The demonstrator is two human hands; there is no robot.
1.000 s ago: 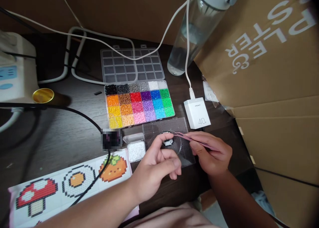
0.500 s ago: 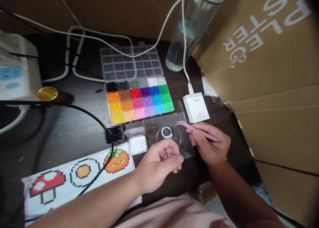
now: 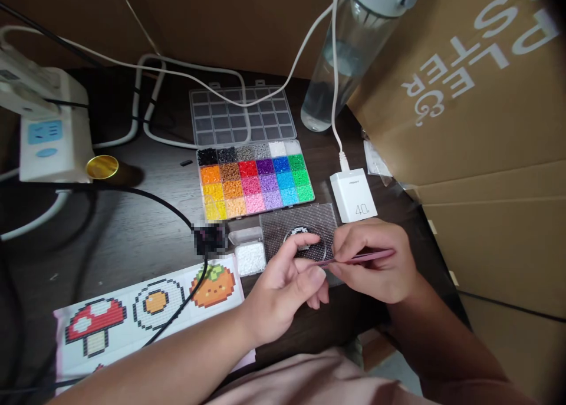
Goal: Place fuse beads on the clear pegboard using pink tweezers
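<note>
My right hand (image 3: 380, 266) pinches a pair of pink tweezers (image 3: 374, 255). Their tips point left into the gap between the thumb and index finger of my left hand (image 3: 289, 284). That hand's index finger is raised apart from the thumb, and the other fingers curl loosely. Whether beads lie in the palm is hidden. Behind both hands lies a clear pegboard (image 3: 275, 223) with a round outline. Part of a black-and-white bead shape (image 3: 300, 232) shows on it above my left index finger. Left of the board stands a small open box of white beads (image 3: 250, 259).
A sorted bead case (image 3: 265, 184) lies behind the pegboard, its lid (image 3: 221, 122) folded back. A white charger (image 3: 354, 196) and a water bottle (image 3: 340, 69) stand to the right. A pattern sheet (image 3: 119, 322) lies front left. A black cable (image 3: 168, 201) crosses the left side.
The tweezers have swung from above the pegboard down to my left hand. My left index finger has lifted away from the thumb. The whole view has shifted slightly.
</note>
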